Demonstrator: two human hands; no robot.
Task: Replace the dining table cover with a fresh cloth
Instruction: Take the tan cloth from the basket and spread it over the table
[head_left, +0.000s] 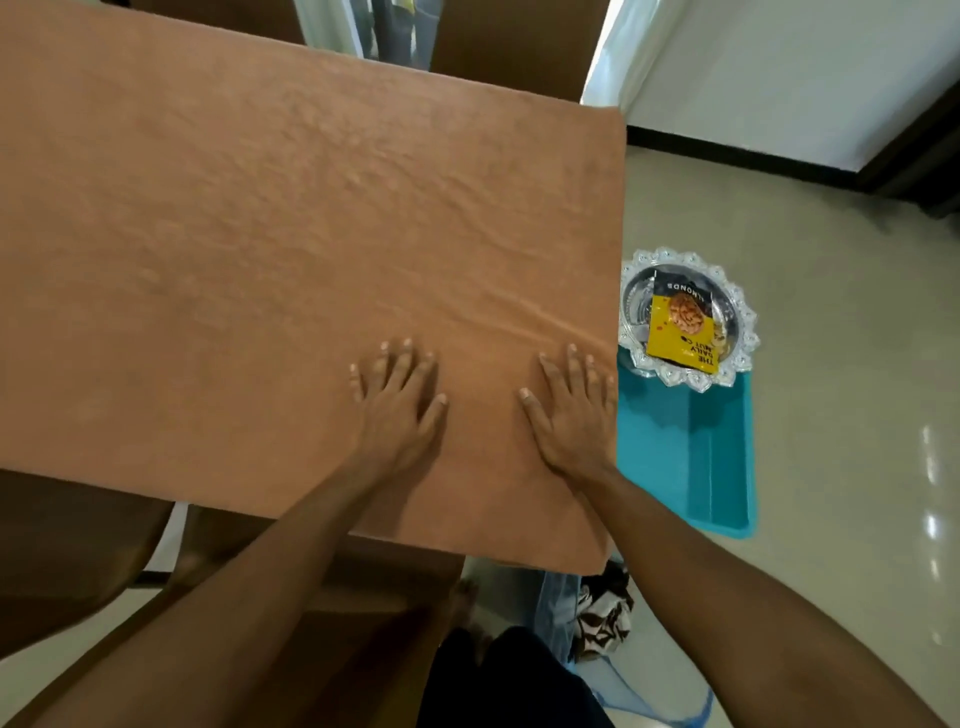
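An orange-brown cloth (270, 223) covers the whole dining table, with fine wrinkles across it and one long crease near the right edge. My left hand (397, 402) lies flat on the cloth near the front right, fingers spread. My right hand (571, 410) lies flat beside it, close to the table's right edge, fingers spread too. Neither hand holds anything. The table itself is hidden under the cloth.
To the right of the table, a silver tray (740, 317) with a yellow almond packet (683, 332) rests on a folded teal cloth (685, 457). Brown chairs (78, 551) stand at the near side and far side. A patterned bundle (605, 613) lies below the table's corner.
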